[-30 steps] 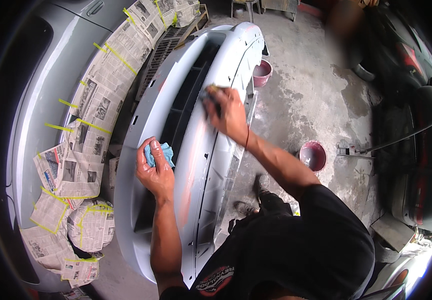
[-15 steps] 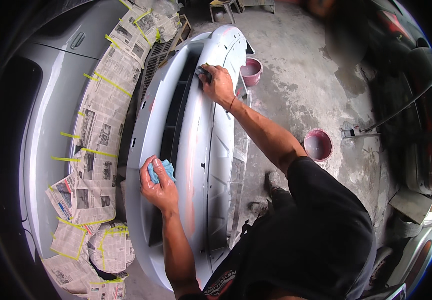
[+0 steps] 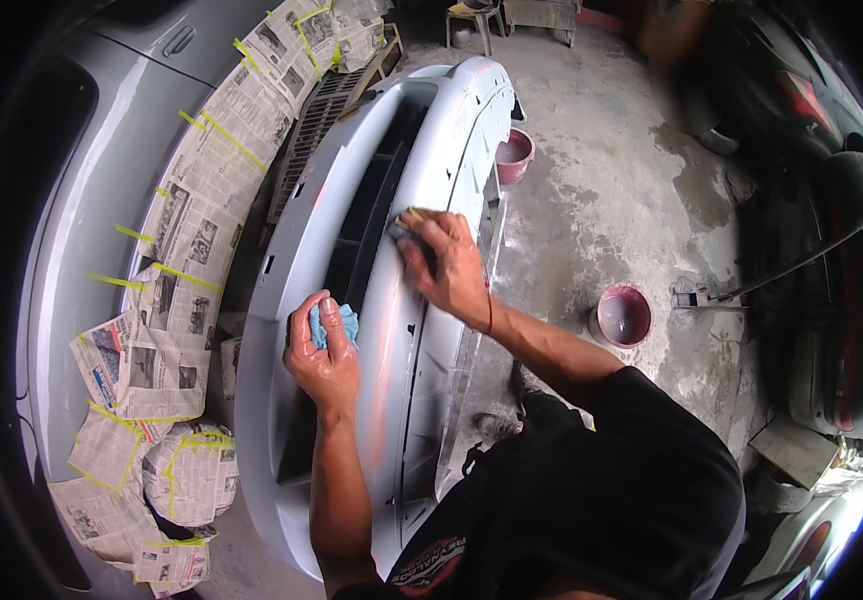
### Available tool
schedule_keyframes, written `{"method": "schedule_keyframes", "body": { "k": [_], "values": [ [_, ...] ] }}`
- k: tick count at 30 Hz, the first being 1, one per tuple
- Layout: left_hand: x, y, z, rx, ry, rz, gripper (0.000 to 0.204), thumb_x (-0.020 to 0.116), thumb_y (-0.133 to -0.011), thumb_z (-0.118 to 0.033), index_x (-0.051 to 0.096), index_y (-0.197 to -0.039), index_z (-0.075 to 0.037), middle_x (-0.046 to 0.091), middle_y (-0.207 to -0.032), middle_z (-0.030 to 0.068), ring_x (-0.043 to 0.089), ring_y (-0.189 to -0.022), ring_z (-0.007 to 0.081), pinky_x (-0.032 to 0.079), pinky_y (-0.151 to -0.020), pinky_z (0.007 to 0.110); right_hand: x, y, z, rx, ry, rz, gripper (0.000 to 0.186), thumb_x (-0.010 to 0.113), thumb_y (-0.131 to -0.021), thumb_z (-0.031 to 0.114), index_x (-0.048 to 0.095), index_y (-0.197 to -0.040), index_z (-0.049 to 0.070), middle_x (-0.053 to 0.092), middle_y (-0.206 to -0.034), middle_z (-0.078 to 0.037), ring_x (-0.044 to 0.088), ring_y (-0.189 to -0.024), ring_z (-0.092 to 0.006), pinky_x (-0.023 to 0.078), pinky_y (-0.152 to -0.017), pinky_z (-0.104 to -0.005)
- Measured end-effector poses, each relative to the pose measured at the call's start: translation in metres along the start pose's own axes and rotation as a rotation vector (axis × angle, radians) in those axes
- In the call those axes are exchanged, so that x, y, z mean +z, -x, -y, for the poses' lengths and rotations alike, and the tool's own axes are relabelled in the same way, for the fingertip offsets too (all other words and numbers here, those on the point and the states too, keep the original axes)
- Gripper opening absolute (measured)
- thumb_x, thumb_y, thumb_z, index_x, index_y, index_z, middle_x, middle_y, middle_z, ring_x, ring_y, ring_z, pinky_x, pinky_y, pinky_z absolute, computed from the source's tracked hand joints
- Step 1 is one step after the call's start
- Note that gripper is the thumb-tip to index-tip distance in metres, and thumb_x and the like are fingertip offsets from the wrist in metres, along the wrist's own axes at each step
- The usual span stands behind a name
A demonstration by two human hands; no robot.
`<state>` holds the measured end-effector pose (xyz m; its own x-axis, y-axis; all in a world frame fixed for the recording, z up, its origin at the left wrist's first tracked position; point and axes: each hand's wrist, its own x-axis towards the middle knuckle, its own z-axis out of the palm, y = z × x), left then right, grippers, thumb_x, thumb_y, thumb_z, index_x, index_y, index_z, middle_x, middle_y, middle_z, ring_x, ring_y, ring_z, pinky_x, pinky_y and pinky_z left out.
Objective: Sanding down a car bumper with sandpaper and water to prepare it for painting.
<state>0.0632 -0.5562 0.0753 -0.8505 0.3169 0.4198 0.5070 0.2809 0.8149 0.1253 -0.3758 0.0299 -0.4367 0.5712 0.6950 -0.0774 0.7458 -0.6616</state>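
Observation:
A pale grey car bumper [image 3: 297, 235] with long dark openings and reddish patches lies lengthwise before me. My left hand [image 3: 324, 355] is closed on a crumpled light blue cloth [image 3: 346, 328] over the bumper's left opening. My right hand [image 3: 444, 262] grips a small dark sanding pad [image 3: 401, 231] with some yellow on it, against the bumper's upper ridge at the edge of the long opening. The pad is partly hidden by my fingers and slightly blurred.
Left stands a grey car [image 3: 92, 250] masked with taped newspaper [image 3: 212, 190]. Under the bumper is a metal rack [image 3: 302, 140]. Two pink buckets [image 3: 623, 315] [image 3: 514, 170] stand right on the concrete floor [image 3: 602, 150]. Dark car parts [image 3: 822, 300] fill the right; a stool [image 3: 474, 20] stands behind.
My right hand went forward along the ridge half a second ago and is now back lower, nearer my left hand. My left hand still holds the cloth. The view has shifted slightly.

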Motion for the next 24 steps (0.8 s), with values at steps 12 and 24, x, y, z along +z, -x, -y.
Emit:
{"method": "schedule_keyframes", "body": {
  "k": [12,24],
  "values": [
    [0.003,-0.005,0.003,0.280,0.037,-0.123,0.014,0.067,-0.096,-0.012,0.068,-0.106,-0.002,0.069,-0.090,0.0117,0.067,-0.079,0.0237,0.053,-0.073,0.033,-0.015,0.023,0.049,-0.042,0.020,0.205,0.031,0.076,-0.082,0.010,0.073,-0.112,0.005,0.068,-0.099,-0.017,0.065,-0.095,-0.0297,0.053,-0.085,-0.0360],
    [0.001,-0.003,0.003,0.149,0.128,-0.152,0.014,0.067,-0.095,-0.015,0.068,-0.104,-0.004,0.069,-0.089,0.0121,0.067,-0.080,0.0284,0.053,-0.072,0.037,-0.011,0.004,0.042,-0.102,0.176,0.311,0.032,0.075,-0.081,0.016,0.073,-0.111,0.005,0.069,-0.098,-0.017,0.064,-0.090,-0.0343,0.053,-0.082,-0.0449]
  ]
}}
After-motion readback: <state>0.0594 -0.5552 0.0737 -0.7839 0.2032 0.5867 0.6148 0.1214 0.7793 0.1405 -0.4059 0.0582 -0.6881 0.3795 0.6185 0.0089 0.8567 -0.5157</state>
